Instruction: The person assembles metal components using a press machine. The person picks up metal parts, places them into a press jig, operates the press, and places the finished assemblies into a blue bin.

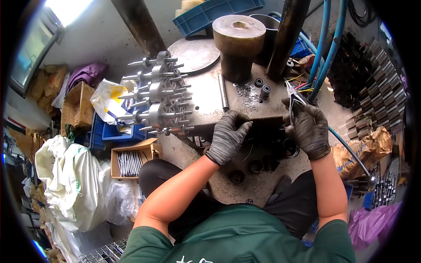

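My left hand [229,136], in a grey knit glove, is closed at the near edge of the metal bench [201,101], thumb against fingers. A tiny pale bit shows at its thumb tip, too small to name. My right hand [310,133], gloved too, is wrapped around the handles of a pair of pliers [294,96], whose slim jaws point away from me. Between the hands, farther back on the bench, lie several small thin metal rings [248,95]. Two dark bearings [265,91] sit beside them. Just beyond my left hand lies a steel rod [223,93].
Metal housings with shafts [157,94] are stacked at the bench's left. A thick round press block [239,33] stands at the back. Blue hoses [335,44] hang on the right. An open carton of rods [131,162] is by my left knee; metal tubes [381,87] are piled far right.
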Demonstrator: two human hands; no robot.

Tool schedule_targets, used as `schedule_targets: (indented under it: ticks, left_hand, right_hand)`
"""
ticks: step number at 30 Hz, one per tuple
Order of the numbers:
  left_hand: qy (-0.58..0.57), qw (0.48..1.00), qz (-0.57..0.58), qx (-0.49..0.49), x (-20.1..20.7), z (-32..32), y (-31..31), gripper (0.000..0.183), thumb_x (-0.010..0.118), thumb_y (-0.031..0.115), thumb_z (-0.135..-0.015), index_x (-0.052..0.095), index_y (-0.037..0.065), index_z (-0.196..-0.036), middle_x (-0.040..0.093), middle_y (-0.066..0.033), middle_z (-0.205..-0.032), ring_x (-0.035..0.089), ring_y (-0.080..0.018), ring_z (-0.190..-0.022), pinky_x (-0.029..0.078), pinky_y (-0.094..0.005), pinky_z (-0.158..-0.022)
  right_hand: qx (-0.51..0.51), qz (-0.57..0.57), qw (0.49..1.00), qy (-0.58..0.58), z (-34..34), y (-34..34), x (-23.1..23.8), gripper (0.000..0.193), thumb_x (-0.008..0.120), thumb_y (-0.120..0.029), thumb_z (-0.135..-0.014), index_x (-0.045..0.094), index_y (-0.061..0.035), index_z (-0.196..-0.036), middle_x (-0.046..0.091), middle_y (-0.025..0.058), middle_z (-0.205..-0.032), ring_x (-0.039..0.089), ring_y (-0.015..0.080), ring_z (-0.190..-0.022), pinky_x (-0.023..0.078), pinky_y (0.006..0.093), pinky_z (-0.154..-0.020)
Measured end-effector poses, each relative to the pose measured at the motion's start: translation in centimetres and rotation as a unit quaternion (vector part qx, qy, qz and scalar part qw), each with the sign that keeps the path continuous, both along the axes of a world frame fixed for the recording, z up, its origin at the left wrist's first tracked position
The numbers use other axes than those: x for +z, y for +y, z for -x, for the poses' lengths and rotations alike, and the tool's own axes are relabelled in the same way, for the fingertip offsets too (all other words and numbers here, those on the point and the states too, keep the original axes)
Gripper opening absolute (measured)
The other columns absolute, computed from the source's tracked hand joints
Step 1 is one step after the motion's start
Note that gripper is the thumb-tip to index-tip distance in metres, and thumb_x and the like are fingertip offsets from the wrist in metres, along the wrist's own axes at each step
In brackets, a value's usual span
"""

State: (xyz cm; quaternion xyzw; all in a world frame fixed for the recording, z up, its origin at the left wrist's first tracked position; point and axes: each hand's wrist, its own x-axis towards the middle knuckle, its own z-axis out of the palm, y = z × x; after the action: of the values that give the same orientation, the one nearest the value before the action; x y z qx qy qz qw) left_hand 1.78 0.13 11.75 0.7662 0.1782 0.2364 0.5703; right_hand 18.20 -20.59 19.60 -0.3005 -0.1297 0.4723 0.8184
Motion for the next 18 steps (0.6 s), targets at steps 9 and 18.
schedule_targets:
  ticks: [9,18]
  left_hand:
    - [-0.025,0.843,0.530,-0.087,2.8,1.9,1.0,0.016,0.072,0.015,-0.096,0.063,0.004,-0.104,0.074,-0.0125,-0.102,0.073,-0.0212,-0.092,0.062,-0.0299,-0.074]
    - [-0.049,0.802,0.583,-0.125,1.3,1.5,1.4,0.012,0.068,0.008,-0.098,0.057,0.006,-0.104,0.070,-0.0114,-0.099,0.075,-0.0215,-0.085,0.063,-0.0319,-0.067]
  right_hand:
    - [-0.125,0.209,0.585,-0.774,4.3,0.1,-0.3,0.067,0.071,0.000,-0.066,0.065,-0.0063,-0.132,0.066,0.0146,-0.121,0.065,0.0360,-0.108,0.052,0.0457,-0.096]
    - [-0.113,0.178,0.477,-0.853,3.7,1.3,0.5,0.059,0.071,-0.004,-0.060,0.074,-0.0092,-0.118,0.071,0.0086,-0.110,0.066,0.0334,-0.100,0.050,0.0469,-0.083]
